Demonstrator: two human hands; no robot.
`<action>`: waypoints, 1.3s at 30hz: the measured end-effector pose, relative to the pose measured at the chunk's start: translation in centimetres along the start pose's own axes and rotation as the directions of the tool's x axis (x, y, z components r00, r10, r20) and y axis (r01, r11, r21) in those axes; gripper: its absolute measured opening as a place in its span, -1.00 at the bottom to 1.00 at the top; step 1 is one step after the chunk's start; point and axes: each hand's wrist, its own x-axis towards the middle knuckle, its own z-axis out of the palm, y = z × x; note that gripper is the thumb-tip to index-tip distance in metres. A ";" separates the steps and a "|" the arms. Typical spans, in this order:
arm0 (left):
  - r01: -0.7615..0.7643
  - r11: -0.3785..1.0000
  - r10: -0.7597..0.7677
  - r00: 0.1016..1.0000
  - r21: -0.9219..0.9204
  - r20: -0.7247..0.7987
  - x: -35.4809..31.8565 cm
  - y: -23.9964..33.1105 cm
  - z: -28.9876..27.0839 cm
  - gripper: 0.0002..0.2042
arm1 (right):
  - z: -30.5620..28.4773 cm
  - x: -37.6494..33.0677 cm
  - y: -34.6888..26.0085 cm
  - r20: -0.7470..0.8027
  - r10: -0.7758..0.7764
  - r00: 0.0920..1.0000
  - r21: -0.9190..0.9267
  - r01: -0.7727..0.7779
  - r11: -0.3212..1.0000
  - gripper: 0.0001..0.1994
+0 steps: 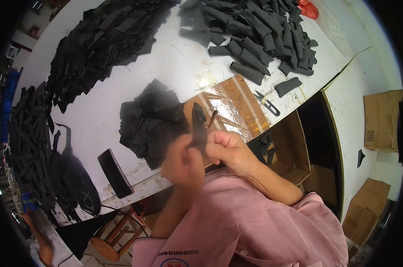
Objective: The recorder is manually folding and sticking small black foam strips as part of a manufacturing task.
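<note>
A narrow black fabric piece [199, 129] stands upright between my two hands. My left hand [183, 162], somewhat blurred, is curled closed on its lower left side. Thumb and fingers of my right hand [226, 147] pinch at its right edge. Both hands are just over the near edge of a brown board [243, 95] with clear tape across it. A thin brown peg [213, 118] rises from the board beyond my fingers. Left of the board lies a loose heap of flat black fabric pieces [150, 115], partly behind my left hand.
Thread snips [268, 104] and one rolled black piece [288, 86] lie right of the board. Large piles of black flat pieces [108, 40] and tubes [255, 31] cover the far table. A phone [115, 173] lies at left. An open carton [288, 147] and a wooden stool [117, 236] stand below.
</note>
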 end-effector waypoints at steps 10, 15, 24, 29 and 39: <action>0.817 -0.179 -0.085 0.542 -0.548 0.836 1.8 2.0 -2.8 -0.61 | 0.6 -0.4 -0.6 -0.014 -0.242 0.970 0.110 0.242 0.964 -0.86; 0.407 0.804 -0.241 0.890 -0.433 0.388 1.8 3.5 -1.6 -0.75 | 1.2 -1.3 -3.1 -0.013 -0.591 0.807 -0.639 0.448 0.626 -0.92; 0.722 -0.359 -0.039 0.621 -0.591 0.783 8.1 6.9 -3.1 -0.76 | 4.4 -1.2 -10.4 -0.109 -0.341 0.934 -0.510 0.242 0.825 -0.84; 0.604 -0.720 0.186 0.643 -0.342 0.743 9.2 4.9 -1.2 -0.67 | 2.6 1.4 -11.4 -0.004 -0.132 0.991 -0.316 0.123 0.941 -0.79; 0.180 0.918 -0.073 0.953 -0.354 0.294 6.8 1.0 0.8 -0.63 | -2.8 2.8 -4.8 -0.114 -0.147 0.982 -0.508 0.070 0.859 -0.76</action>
